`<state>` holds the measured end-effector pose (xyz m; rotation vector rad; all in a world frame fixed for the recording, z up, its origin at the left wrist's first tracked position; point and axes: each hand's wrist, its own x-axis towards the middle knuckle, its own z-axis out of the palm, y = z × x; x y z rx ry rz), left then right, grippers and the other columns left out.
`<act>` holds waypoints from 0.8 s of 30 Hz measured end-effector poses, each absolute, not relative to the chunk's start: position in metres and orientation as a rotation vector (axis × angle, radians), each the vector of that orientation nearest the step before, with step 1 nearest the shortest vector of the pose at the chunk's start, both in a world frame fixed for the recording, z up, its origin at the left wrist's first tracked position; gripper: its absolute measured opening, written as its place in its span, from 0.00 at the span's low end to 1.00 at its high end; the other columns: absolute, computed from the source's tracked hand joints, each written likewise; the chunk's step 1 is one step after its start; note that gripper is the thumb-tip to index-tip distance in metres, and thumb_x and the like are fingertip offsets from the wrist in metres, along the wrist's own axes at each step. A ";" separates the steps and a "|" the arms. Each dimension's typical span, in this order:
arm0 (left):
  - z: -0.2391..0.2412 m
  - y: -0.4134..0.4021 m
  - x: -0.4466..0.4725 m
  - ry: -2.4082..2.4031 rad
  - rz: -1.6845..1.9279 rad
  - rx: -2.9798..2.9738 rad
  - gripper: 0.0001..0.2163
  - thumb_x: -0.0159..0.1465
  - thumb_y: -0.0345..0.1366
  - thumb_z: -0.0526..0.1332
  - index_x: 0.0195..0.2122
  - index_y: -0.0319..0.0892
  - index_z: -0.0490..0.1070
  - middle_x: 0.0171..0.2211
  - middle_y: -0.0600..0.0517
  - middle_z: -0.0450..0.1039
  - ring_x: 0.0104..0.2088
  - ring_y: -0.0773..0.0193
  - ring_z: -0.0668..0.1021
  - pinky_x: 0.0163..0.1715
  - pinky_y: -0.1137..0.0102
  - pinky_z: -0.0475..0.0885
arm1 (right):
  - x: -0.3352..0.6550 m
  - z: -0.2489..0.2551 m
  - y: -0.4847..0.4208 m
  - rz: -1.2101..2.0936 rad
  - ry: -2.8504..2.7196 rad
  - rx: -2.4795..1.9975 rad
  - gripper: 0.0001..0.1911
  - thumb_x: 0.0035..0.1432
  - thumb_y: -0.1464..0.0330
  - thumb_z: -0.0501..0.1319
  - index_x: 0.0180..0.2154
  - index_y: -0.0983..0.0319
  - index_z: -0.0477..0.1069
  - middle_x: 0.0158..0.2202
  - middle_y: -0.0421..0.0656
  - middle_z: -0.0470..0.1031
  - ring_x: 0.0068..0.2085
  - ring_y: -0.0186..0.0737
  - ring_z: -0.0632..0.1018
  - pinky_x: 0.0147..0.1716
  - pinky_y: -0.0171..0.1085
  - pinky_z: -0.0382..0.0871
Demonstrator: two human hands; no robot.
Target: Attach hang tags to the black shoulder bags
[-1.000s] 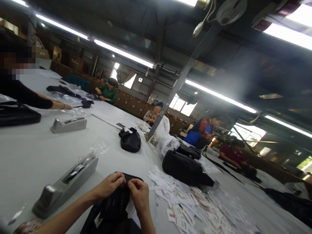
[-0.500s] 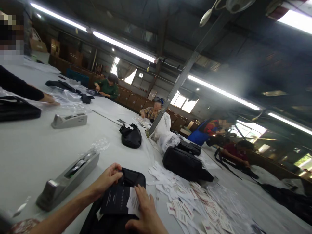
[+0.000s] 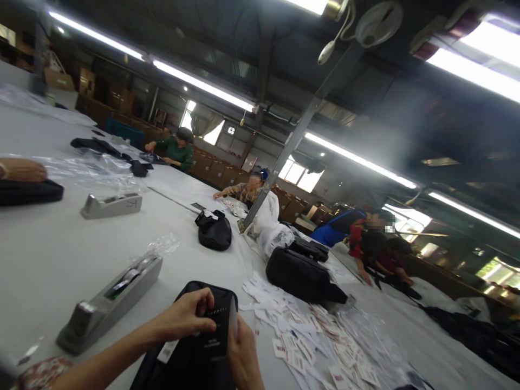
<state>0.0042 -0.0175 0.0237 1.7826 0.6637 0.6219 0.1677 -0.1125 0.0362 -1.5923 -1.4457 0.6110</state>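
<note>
Head view: left hand [image 3: 190, 317] clamped in a grip on a dark card [image 3: 213, 330] over a black bag [image 3: 190, 352] on the counter [image 3: 49, 254]. Right hand [image 3: 244, 355] pinching the card's edge, seemingly. Loose tags [image 3: 309, 346] alongside.

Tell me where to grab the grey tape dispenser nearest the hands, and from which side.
Probably grip the grey tape dispenser across its long flat sides at mid-body, coming from above. It lies flat and narrow on the table, with its side faces free; the tape slot and crumpled plastic sit toward its far end.
</note>
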 end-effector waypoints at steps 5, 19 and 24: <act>0.015 -0.032 0.023 0.744 0.834 1.810 0.08 0.49 0.34 0.61 0.26 0.42 0.61 0.22 0.60 0.61 0.25 0.70 0.64 0.25 0.74 0.59 | 0.149 0.034 -0.113 0.851 -1.327 -1.520 0.30 0.61 0.50 0.43 0.36 0.65 0.75 0.28 0.45 0.75 0.31 0.40 0.74 0.29 0.33 0.65; 0.009 0.014 -0.039 0.536 -0.112 1.384 0.06 0.47 0.33 0.65 0.27 0.37 0.74 0.23 0.46 0.77 0.17 0.68 0.73 0.13 0.79 0.60 | 0.169 0.000 -0.098 1.143 -0.487 -1.296 0.20 0.35 0.60 0.70 0.30 0.67 0.72 0.22 0.42 0.74 0.22 0.35 0.74 0.19 0.31 0.65; 0.018 -0.032 -0.007 0.459 0.356 1.124 0.21 0.45 0.41 0.71 0.40 0.45 0.71 0.31 0.52 0.76 0.30 0.64 0.77 0.24 0.76 0.68 | 0.135 -0.006 -0.089 0.822 -0.626 -1.458 0.25 0.43 0.51 0.63 0.35 0.65 0.70 0.27 0.44 0.76 0.27 0.41 0.77 0.22 0.35 0.69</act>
